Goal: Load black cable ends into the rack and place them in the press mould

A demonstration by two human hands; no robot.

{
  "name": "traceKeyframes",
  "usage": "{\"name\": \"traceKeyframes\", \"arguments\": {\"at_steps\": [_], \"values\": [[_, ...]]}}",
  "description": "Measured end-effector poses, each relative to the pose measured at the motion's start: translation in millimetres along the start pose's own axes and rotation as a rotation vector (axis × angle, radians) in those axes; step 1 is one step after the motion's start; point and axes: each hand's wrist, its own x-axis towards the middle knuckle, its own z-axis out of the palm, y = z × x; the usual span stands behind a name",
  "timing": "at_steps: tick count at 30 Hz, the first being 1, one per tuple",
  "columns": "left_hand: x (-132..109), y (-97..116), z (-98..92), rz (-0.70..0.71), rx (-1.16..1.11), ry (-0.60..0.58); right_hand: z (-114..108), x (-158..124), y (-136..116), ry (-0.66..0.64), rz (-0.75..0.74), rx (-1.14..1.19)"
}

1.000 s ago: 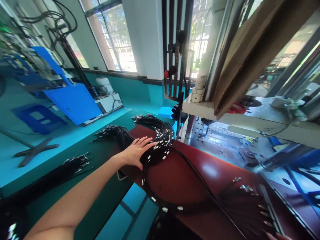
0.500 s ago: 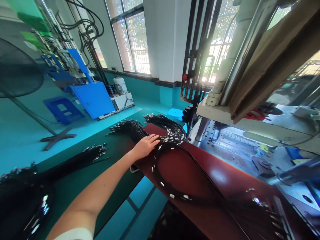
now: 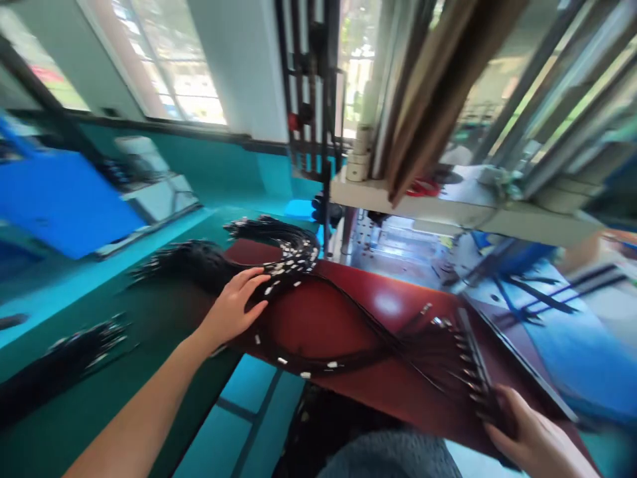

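My left hand (image 3: pixel 239 304) lies on a looped bundle of black cables with white tags (image 3: pixel 298 255), its fingers stretched out and the thumb apart. From this bundle, several cables (image 3: pixel 368 312) curve over the dark red tabletop (image 3: pixel 323 325) toward the right. Their metal ends sit in a row along a long dark bar (image 3: pixel 475 358). My right hand (image 3: pixel 522 428) is closed around the near end of that bar, thumb on the left side. Motion blur softens both the bar and the cable ends.
Another black cable bundle (image 3: pixel 64 358) rests on the green tabletop (image 3: pixel 164 332) at left. Beyond the red table stands a press machine (image 3: pixel 398 239) with a pale crossbeam (image 3: pixel 462 216). A blue cabinet (image 3: pixel 64 199) is at far left.
The view has swung to the right. My right hand has come into view, holding the dark bar. My left hand stays on the bundle, its thumb now spread from the fingers.
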Motion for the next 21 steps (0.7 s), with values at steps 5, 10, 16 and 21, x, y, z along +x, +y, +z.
{"name": "traceKeyframes", "arguments": {"at_steps": [5,10,16,21], "values": [[31,93,14.5,0.394,0.022,-0.168,-35,7,-35,-0.210,0.113,-0.043],[66,136,57.3,0.557,0.145,-0.268,-38,9,-37,-0.275,0.304,0.372],[80,148,81.8,0.746,0.180,-0.390,-58,12,-45,-0.398,0.526,0.761],[84,158,84.2,0.790,0.195,-0.408,-78,42,-37,-0.285,0.508,0.407]]}}
